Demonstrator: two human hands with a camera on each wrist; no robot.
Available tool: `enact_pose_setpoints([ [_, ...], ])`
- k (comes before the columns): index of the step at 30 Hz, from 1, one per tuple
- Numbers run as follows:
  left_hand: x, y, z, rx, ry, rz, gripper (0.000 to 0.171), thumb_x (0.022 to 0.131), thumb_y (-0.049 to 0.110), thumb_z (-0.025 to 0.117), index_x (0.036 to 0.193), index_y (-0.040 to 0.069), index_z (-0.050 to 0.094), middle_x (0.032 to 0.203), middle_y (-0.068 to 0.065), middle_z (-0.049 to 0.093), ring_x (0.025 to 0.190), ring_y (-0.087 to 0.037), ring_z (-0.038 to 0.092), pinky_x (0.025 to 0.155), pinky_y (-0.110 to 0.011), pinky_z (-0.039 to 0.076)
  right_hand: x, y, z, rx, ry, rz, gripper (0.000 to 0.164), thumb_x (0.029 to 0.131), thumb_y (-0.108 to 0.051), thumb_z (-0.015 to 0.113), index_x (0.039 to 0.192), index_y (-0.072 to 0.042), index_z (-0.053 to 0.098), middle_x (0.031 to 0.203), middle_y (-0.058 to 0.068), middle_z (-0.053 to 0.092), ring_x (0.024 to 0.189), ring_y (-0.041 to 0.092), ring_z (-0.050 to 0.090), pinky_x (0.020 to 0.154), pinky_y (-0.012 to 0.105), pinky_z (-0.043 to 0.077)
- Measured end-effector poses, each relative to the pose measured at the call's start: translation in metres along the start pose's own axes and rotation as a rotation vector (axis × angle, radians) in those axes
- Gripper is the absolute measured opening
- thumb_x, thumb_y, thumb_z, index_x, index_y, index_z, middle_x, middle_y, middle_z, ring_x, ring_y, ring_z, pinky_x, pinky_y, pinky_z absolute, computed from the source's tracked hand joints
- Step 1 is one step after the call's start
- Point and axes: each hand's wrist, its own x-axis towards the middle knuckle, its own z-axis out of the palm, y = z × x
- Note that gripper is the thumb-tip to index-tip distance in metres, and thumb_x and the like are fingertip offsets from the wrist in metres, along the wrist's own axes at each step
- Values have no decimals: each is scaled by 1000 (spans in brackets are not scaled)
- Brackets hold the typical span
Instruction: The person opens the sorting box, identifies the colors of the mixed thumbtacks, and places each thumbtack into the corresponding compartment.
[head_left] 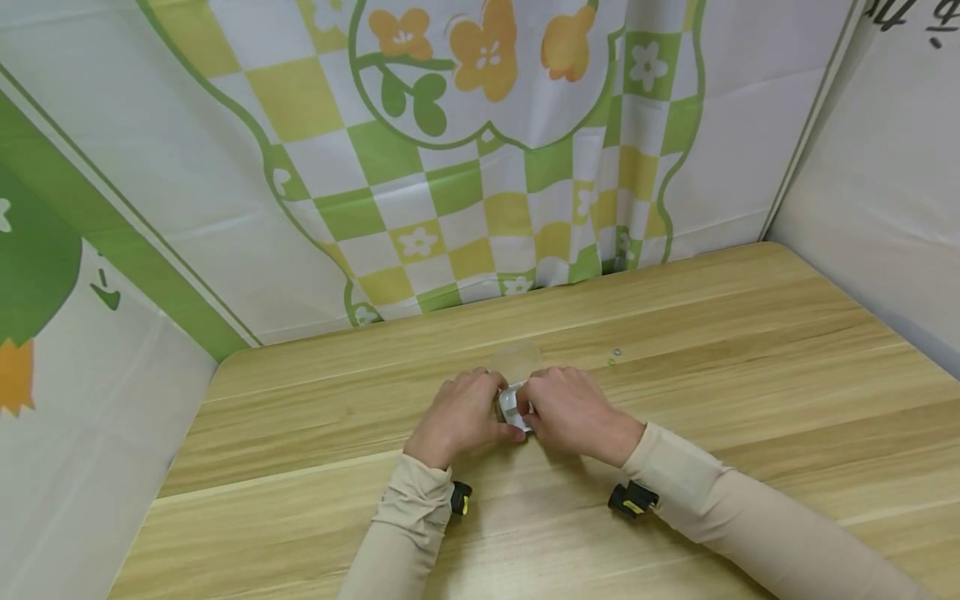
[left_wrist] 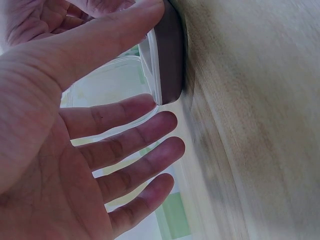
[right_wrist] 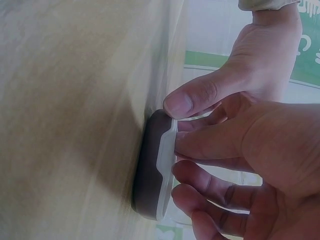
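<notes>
1. Box [right_wrist: 150, 170]: small, shallow, rounded ends, sitting flat on the surface [head_left: 285, 500] between both hands. Outer wall smooth, dark brown, looks like plastic. White rim [right_wrist: 164, 160] on top, with a stepped dip along the side facing the right wrist view.
2. Left hand [head_left: 465, 412]: grip is on the box, thumb at one side and index fingertip at the other. Remaining three fingers straight and spread, clear of it.
3. Right hand [head_left: 572, 408]: fingers bent over the top of the box, thumb tip at or just inside the white rim. Can't tell whether that grip is pinching anything; the inside is hidden by fingers.
4. Clear panel [head_left: 517, 357]: see-through, rounded corners, just past the box on the far side. Can't tell if it's joined to the box.
5. Two small thin rings, apart from the hands, off beyond the right one: yellow-green ring [head_left: 611, 362], grey-blue ring [head_left: 617, 352], close to each other. Material too small to tell.
6. Surface: pale wood look, long streaky grain, rounded far corners.
7. Backdrop: hanging cloth [head_left: 465, 200], soft folds, green-yellow-white checks, flower print.
8. Sleeves: beige fabric, the left sleeve [head_left: 412, 508] bunched at the cuff.
</notes>
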Motion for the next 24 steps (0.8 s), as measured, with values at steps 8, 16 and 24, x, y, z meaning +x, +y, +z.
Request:
enact_pose_setpoints([
  [8,0,0,0,-1,7,5,46,64,45,78,93,14,60,84,3,55,75,-14,48,73,-37,38,0,0,0,-7,13,-3,12,75,-15,66,67,-23,61,67,-9,51,56,10,44,47,27,35],
  [16,0,0,0,6,3,4,49,64,46,78,96,13,60,85,2,56,76,-14,48,73,-37,38,1,0,-2,-8,-10,20,8,75,-16,66,69,-22,63,68,-7,51,57,11,45,49,28,35],
  [24,0,0,0,13,-2,1,51,65,46,78,98,12,61,86,2,56,76,-14,48,72,-37,38,2,2,-5,3,-22,41,4,76,-21,68,77,-17,67,73,-4,55,58,11,45,51,29,36],
])
